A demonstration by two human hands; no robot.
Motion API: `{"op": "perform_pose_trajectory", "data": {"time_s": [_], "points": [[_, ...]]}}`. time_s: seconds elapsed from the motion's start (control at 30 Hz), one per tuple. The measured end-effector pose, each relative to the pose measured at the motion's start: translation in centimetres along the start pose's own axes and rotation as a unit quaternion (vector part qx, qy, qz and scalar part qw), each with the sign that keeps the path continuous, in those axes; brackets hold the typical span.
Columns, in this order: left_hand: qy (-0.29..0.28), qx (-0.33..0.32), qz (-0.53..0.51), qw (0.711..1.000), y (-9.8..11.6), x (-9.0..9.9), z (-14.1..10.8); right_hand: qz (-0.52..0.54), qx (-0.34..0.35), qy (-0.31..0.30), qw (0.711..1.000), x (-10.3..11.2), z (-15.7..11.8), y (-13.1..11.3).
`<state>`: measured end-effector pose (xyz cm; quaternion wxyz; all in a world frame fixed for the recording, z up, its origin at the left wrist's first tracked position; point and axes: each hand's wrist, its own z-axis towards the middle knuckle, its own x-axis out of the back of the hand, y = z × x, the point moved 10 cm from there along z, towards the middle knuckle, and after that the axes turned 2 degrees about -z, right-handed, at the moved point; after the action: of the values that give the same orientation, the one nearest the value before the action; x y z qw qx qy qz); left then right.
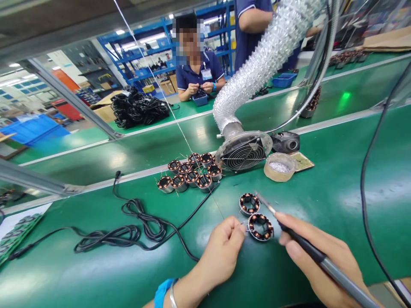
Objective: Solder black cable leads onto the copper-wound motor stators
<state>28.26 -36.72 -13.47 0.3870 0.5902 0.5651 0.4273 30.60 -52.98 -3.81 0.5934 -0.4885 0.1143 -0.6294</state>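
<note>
My left hand (224, 248) is pinched on a thin solder wire (218, 207) that runs down from above; its fingertips are beside the left edge of a copper-wound ring (260, 227). My right hand (317, 252) is wrapped round a soldering iron (308, 248), whose metal tip points up and left over the table. Just behind the near ring sits a second copper-wound ring (249, 203), close to the iron's tip. Short wire ends stick out from the left sides of both rings.
Several wound rings (192, 176) stand grouped at the back, by a round fan (245, 154) on a foil duct (253, 68). Right of it is a round tub (279, 167). Black cable (144, 222) lies coiled left. A person (199, 72) sits across the bench.
</note>
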Motion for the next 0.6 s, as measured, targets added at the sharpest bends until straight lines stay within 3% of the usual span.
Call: {"op": "perform_pose_trajectory", "data": {"time_s": [0.23, 0.6], "points": [[0.015, -0.016, 0.054, 0.998, 0.9, 0.3, -0.2, 0.001, -0.026, 0.035, 0.999, 2.0, -0.3, 0.2], [0.022, -0.016, 0.098, 0.995, 1.8, 0.3, -0.3, 0.038, -0.021, 0.018, 0.999, 0.9, -0.5, 0.2]]}}
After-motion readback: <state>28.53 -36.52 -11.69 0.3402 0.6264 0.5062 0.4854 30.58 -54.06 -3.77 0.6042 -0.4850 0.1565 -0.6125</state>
